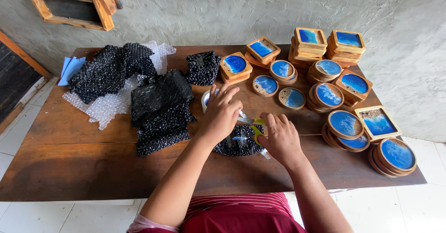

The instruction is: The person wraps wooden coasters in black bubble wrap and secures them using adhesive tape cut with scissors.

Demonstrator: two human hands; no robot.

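Observation:
My left hand (222, 112) reaches over a roll of clear tape (205, 99), fingers curled on it and on a strip of tape running to the right. My right hand (280, 137) grips green-handled scissors (255, 127), their blades at the tape strip. Under both hands lies a round bundle wrapped in black bubble wrap (238, 142), on the brown wooden table (83, 163).
Piles of black bubble wrap (160, 109) and clear bubble wrap (104, 107) cover the left half. Another wrapped black bundle (203, 68) sits behind. Many round and square wooden coasters with blue resin (346, 123) are stacked across the right side. A grey wall stands behind.

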